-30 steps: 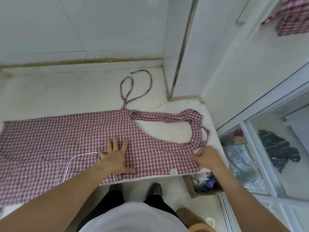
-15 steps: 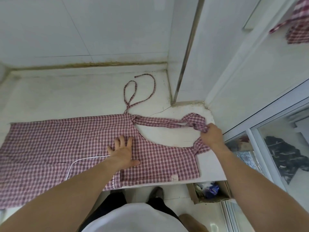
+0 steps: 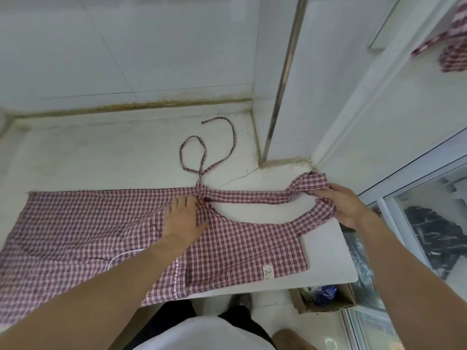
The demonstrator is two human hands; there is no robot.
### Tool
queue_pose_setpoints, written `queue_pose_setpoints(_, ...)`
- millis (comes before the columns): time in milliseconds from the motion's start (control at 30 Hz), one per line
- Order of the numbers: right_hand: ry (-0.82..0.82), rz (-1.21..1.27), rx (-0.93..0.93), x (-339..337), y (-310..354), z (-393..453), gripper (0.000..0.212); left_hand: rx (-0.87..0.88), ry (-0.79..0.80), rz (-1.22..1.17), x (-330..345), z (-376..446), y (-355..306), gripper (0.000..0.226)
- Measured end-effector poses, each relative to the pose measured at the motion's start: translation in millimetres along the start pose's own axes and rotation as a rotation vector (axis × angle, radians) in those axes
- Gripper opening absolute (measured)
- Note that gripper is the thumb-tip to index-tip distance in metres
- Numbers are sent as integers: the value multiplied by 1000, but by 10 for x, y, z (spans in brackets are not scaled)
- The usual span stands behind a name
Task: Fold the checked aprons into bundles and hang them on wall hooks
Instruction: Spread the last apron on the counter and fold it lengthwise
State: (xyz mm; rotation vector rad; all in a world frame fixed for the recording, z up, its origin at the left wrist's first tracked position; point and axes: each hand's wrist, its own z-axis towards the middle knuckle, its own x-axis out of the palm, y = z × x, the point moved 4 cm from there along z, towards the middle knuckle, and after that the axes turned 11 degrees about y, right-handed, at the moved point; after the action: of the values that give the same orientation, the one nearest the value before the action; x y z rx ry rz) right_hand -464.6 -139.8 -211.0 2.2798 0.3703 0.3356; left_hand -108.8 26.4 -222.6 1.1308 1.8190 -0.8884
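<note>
Apron (image 3: 240, 248) lies flat: keep the left hand (image 3: 183, 218) pressing with straight fingers while the right hand (image 3: 346, 205), gripping the neck strap (image 3: 310, 184), folds it inward squarely.

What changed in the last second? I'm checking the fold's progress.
The left hand slid up the apron to where the waist tie joins. The right hand left the bib corner and took hold of the neck strap. Apron body stayed flat.
</note>
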Motion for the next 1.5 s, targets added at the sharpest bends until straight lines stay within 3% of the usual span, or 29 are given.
queue_pose_setpoints(67,99,-101,60,44,5,15,31,56,51,-5,5,129,106,94)
queue_pose_setpoints(133,-44,-112,59,-39,-21,69,33,28,272,-2,91,250,212,118)
queue_pose_setpoints(200,-293,-90,57,-154,-62,90,37,-42,424,46,154,323,312,133)
queue_pose_setpoints(233,-349,-146,90,-180,-75,96,36,-71,470,68,169,354,345,138)
queue_pose_setpoints(300,-309,-255,183,-144,-122,104,39,-115,519,87,167,389,376,146)
queue_pose_setpoints(433,-282,-343,108,-54,-50,123,61,-148,566,113,128,444,349,152)
queue_pose_setpoints(533,-214,-585,54,132,59,168,65,-169,602,148,111,440,305,152)
queue_pose_setpoints(600,-202,-613,49,259,65,224,69,-174,612,148,104,448,293,152)
queue_pose_setpoints(667,-222,-448,56,338,84,255,63,-174,622,136,100,446,295,152)
queue_pose_setpoints(767,-51,-27,67,539,114,230,52,-178,637,128,92,438,326,153)
queue_pose_setpoints(967,163,-170,25,529,345,90,39,-183,661,132,87,451,366,155)
queue_pose_setpoints(1167,-53,188,-22,261,392,75,44,-197,683,138,70,446,345,154)
queue_pose_setpoints(1267,-103,36,60,195,362,58,38,-212,693,140,61,443,337,154)
queue_pose_setpoints(1367,-228,1,-83,-6,494,70,38,-221,695,147,58,465,321,153)
queue_pose_setpoints(1433,-119,-256,23,59,512,11,31,-237,696,144,52,459,328,153)
queue_pose_setpoints(1500,7,-296,103,106,439,-38,33,-245,700,149,50,447,319,154)
